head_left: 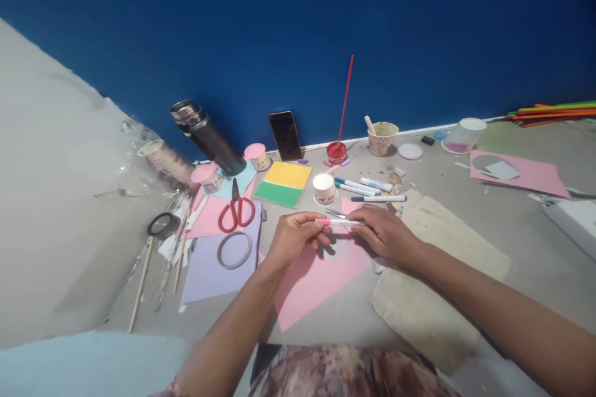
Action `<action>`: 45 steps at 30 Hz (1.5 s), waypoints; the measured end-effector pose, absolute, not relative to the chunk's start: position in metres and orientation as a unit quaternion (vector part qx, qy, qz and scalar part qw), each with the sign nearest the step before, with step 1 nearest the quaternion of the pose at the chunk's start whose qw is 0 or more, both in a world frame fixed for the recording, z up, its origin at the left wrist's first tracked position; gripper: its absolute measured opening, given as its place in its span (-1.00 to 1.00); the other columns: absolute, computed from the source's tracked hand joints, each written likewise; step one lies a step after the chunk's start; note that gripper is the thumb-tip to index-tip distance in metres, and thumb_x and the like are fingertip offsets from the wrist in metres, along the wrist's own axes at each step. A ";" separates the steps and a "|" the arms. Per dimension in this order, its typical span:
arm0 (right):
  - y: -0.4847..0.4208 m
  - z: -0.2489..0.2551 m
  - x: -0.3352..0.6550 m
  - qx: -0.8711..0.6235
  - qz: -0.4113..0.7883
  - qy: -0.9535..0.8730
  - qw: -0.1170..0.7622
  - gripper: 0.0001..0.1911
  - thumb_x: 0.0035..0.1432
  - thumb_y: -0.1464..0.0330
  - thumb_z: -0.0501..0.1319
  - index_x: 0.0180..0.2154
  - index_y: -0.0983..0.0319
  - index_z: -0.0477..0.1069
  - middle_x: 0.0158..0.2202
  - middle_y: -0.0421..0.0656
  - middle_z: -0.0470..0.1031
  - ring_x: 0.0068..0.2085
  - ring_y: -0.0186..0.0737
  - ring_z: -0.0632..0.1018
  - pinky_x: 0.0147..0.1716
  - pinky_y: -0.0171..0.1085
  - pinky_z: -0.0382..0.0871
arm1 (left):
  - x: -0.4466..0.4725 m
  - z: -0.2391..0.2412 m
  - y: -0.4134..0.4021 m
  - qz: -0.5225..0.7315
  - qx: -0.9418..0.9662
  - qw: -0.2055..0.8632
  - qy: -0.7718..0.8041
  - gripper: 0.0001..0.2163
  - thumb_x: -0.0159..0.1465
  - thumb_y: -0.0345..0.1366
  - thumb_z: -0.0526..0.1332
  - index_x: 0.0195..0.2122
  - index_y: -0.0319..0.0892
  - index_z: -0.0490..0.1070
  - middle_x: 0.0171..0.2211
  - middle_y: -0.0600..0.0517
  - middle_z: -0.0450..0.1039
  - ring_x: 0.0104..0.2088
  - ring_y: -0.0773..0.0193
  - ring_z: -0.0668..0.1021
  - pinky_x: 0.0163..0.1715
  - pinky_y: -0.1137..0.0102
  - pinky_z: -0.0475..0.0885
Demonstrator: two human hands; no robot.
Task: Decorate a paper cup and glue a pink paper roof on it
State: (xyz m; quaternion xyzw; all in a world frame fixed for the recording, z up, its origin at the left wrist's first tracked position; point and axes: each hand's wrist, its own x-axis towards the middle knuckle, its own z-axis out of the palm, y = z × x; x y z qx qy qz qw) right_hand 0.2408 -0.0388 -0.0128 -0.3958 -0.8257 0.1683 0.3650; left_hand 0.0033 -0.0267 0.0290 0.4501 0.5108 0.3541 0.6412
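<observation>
A slim marker [342, 222] with a white barrel and pink cap lies level between my two hands. My left hand [298, 234] pinches its pink end between thumb and fingers. At the other end, the fingers of my right hand [382, 228] close round the white barrel. Under both hands spreads a pink paper sheet [311, 285]. A thin pointed metal tip [333, 213] shows just behind the marker; the rest of it is hidden by my right hand. Beyond stands a small paper cup [325, 189], with several blue and green markers [356, 187] to its right.
Red-handled scissors [236, 212] and a tape roll [234, 250] lie left on purple paper [205, 285]. A dark flask [209, 136] and a phone [285, 135] stand near the blue wall. A red pot [336, 152] holds a stick. Beige cloth [433, 310] lies under my right forearm.
</observation>
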 end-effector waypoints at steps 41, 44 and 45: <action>-0.068 0.013 0.262 -0.540 0.131 -0.800 0.226 -0.69 0.45 0.36 0.09 -0.34 0.17 0.52 -0.31 -0.08 0.62 -0.21 -0.05 0.53 -0.17 -0.15 0.30 | -0.037 0.027 -0.129 0.324 0.339 0.613 0.635 -0.56 0.00 -0.06 0.46 -0.64 -0.12 0.19 -0.69 0.24 -0.02 -0.60 0.47 0.03 -0.56 0.44 -0.07; -0.056 0.029 0.264 -0.602 0.144 -0.781 0.080 -0.72 0.39 0.36 0.14 -0.39 0.18 0.51 -0.30 -0.04 0.62 -0.22 -0.05 0.56 -0.27 -0.19 0.24 | -0.055 0.029 -0.133 0.328 0.362 0.548 0.679 -0.56 0.04 -0.01 0.40 -0.65 -0.11 0.18 -0.66 0.20 0.05 -0.56 0.42 0.11 -0.52 0.42 0.02; -0.052 0.033 0.262 -0.612 0.147 -0.776 0.036 -0.73 0.38 0.35 0.15 -0.38 0.19 0.52 -0.27 -0.03 0.63 -0.22 -0.05 0.58 -0.31 -0.20 0.21 | -0.061 0.028 -0.135 0.329 0.367 0.533 0.688 -0.57 0.05 0.00 0.39 -0.65 -0.12 0.20 -0.65 0.19 0.09 -0.55 0.40 0.14 -0.51 0.42 0.06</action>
